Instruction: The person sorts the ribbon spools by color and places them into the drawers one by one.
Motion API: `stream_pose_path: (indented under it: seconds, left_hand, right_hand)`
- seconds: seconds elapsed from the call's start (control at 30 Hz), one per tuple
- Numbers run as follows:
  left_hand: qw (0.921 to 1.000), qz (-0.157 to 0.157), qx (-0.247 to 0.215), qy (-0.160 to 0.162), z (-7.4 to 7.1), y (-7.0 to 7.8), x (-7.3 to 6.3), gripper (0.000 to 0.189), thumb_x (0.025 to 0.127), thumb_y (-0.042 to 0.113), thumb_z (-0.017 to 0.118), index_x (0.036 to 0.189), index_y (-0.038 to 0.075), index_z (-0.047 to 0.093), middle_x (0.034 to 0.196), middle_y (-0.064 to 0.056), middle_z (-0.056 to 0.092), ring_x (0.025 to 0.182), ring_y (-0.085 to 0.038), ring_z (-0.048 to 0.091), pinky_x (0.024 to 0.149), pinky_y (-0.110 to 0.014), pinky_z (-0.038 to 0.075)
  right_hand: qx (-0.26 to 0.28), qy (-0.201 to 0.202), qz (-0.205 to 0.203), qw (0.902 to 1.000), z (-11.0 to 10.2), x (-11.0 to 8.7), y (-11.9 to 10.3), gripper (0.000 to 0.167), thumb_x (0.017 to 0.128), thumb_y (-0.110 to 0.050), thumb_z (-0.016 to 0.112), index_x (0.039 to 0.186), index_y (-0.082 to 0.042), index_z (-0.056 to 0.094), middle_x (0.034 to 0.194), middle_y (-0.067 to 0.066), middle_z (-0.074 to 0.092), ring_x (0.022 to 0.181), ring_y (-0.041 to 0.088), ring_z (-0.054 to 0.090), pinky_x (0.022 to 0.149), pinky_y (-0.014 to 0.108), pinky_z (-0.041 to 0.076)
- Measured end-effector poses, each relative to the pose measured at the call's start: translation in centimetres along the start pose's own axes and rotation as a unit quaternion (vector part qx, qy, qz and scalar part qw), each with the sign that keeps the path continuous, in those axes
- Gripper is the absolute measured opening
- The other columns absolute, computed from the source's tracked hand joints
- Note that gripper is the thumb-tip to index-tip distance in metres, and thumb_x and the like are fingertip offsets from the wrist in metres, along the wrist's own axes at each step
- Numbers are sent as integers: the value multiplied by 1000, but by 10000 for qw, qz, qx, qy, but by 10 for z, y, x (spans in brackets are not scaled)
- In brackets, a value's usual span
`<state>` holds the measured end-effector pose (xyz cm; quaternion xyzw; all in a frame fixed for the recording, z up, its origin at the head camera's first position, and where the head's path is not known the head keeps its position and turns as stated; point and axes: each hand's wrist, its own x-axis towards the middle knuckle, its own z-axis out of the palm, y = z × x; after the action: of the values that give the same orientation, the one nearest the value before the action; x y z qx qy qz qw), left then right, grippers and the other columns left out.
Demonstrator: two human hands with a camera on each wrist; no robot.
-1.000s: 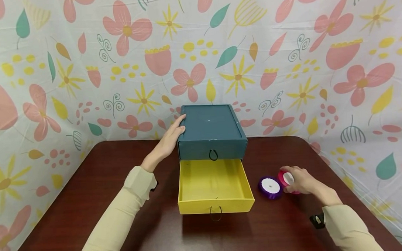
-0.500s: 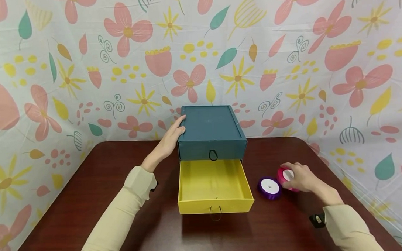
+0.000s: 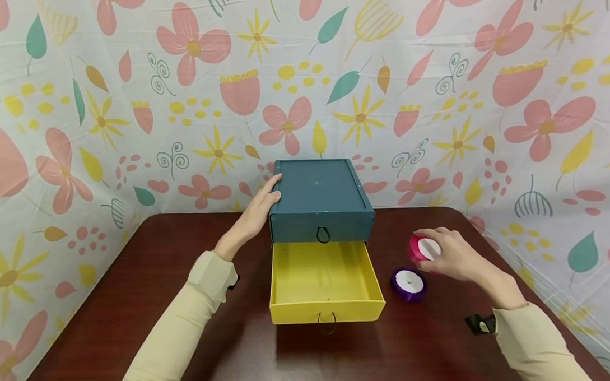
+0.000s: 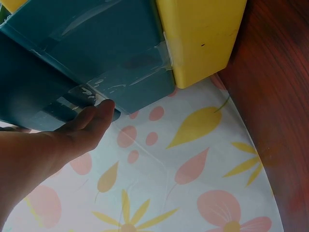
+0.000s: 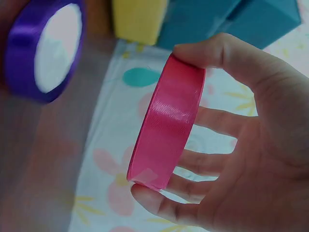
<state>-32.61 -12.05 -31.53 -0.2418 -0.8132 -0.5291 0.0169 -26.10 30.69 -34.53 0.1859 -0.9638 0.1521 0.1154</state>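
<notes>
My right hand [image 3: 453,254] grips a pink ribbon roll [image 5: 166,121] by its edges, thumb on one side and fingers on the other. In the head view the roll's white face shows beside the fingers, held up over the table. A purple ribbon roll [image 3: 408,284] lies flat on the table just in front of it, white face up. My left hand [image 3: 252,217] rests along the left side of the blue drawer box [image 3: 317,187], fingers at its top edge. Beneath the blue front, a yellow drawer [image 3: 323,274] stands pulled out, with bare inside and a thin black loop handle.
The dark wooden table [image 3: 188,306] carries the drawer box near its back edge. Behind and at the sides hangs a white cloth [image 3: 301,73] with printed flowers and leaves. A second black loop [image 3: 323,234] hangs on the upper blue front.
My right hand has lifted the pink ribbon roll from beside the purple one and moved it away from me, slightly left. The left hand and the drawer box stay put.
</notes>
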Motion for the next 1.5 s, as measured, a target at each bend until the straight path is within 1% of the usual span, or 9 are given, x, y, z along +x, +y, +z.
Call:
stream_pose_path:
  seconds: [0.17, 0.47, 0.77, 0.87, 1.03, 1.07, 1.23, 1.3, 1.5]
  left_hand:
    - [10000, 0, 9, 15, 0, 1, 1, 57, 103, 42, 28, 156, 27, 14, 163, -1, 9, 148, -29, 20, 119, -53, 16]
    - [10000, -20, 20, 21, -1, 2, 1, 57, 103, 41, 28, 157, 26, 15, 163, -1, 8, 149, -27, 17, 119, -53, 14]
    - [10000, -11, 36, 0, 0, 4, -1, 56, 103, 40, 27, 156, 27, 14, 163, -2, 9, 149, -29, 19, 119, -54, 14]
    - [10000, 19, -3, -34, 0, 4, -2, 56, 103, 40, 26, 157, 27, 13, 164, -2, 7, 149, -31, 19, 119, -55, 13]
    - [10000, 11, -27, -69, -1, 4, -2, 55, 104, 40, 25, 157, 28, 12, 164, 0, 6, 150, -28, 15, 119, -55, 12]
    - [10000, -26, -27, -84, -1, 8, -5, 55, 104, 39, 25, 157, 27, 12, 164, -1, 5, 150, -29, 15, 119, -55, 12]
    - [9999, -80, -18, -61, -1, 7, -4, 56, 104, 39, 26, 157, 27, 12, 164, -3, 6, 149, -30, 19, 119, -55, 14]
    - [10000, 2, -3, -24, 0, 2, -2, 57, 103, 42, 26, 157, 28, 13, 164, 0, 6, 150, -28, 15, 119, -55, 13]
    - [9999, 40, -38, -89, 0, 5, -3, 55, 105, 36, 26, 157, 24, 11, 164, 1, 4, 152, -21, 3, 120, -53, 9]
  right_hand:
    - [117, 3, -221, 9997, -13, 1, -22, 63, 71, -28, 82, 126, -5, 61, 115, 24, 61, 99, 36, 52, 71, 34, 44]
    - [325, -32, -569, 9978, -31, -1, -62, 62, 74, -29, 80, 130, -10, 60, 119, 15, 60, 103, 30, 50, 73, 36, 47]
    - [486, -195, -1002, 9936, -36, -2, -94, 59, 76, -31, 79, 130, -17, 61, 121, 6, 60, 109, 23, 49, 78, 37, 48]
    - [524, -237, -1181, 9913, -35, -2, -105, 58, 75, -31, 80, 129, -19, 61, 122, 3, 60, 111, 21, 49, 79, 36, 50]
    - [710, -417, -1394, 9868, -31, 1, -123, 60, 74, -30, 80, 130, -21, 61, 122, 1, 59, 109, 17, 48, 73, 26, 52]
    - [752, -475, -1421, 9858, -29, 2, -127, 60, 73, -29, 79, 130, -21, 61, 123, 1, 59, 109, 17, 47, 72, 25, 51]
    - [940, -756, -1497, 9813, -20, 7, -143, 60, 74, -29, 79, 131, -20, 61, 125, 1, 57, 109, 16, 46, 72, 22, 51]
    - [1003, -841, -1545, 9793, -16, 9, -148, 60, 74, -29, 80, 131, -21, 61, 125, 1, 56, 109, 16, 46, 72, 22, 52]
    - [1113, -1076, -1767, 9720, 1, 18, -158, 59, 76, -32, 78, 131, -20, 61, 127, 3, 56, 110, 18, 46, 72, 21, 51]
